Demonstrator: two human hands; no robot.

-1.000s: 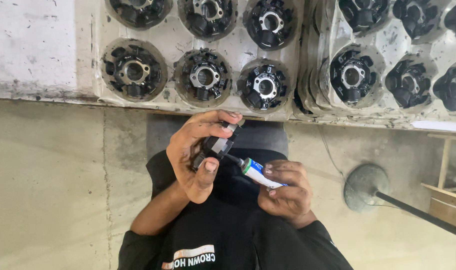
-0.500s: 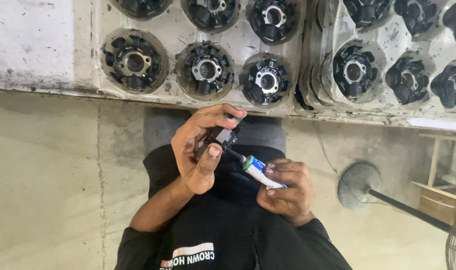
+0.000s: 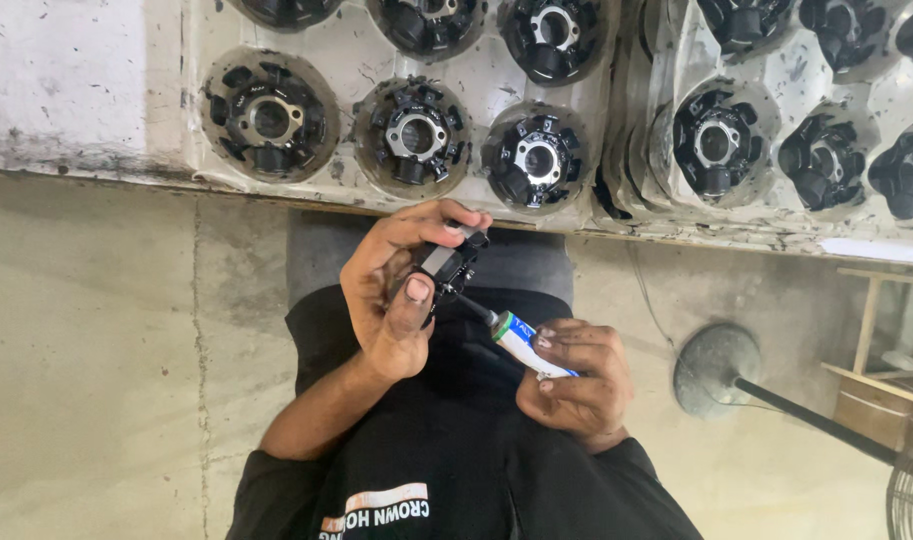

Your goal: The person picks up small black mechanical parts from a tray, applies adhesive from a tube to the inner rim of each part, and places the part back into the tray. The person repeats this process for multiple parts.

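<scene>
- My left hand [image 3: 396, 295] is closed around a small black part [image 3: 448, 262], thumb on one side and fingertips curled over the top, so its open face tilts toward the other hand.
- My right hand [image 3: 576, 375] is wrapped around a small tube [image 3: 521, 340], white with blue and green print, held like a pen; its dark nozzle points up and left and touches, or very nearly touches, the part. That angle looks chosen so the tip reaches into the part while the left hand steadies it.
- Both are held in the air over my lap, just in front of the bench [image 3: 76, 100], not resting on anything.
- On the bench, white moulded trays [image 3: 346, 70] hold round black wheel-like pieces [image 3: 413, 137], one to each pocket; a second stack of trays [image 3: 876, 100] sits to the right, near the first.
- Off to the right on the floor stands a round fan base [image 3: 714, 365] with its pole, well apart from my hands.
- Nothing stands between hands and trays; my left fingers hide most of the part, so where exactly the tip lands I cannot tell.
</scene>
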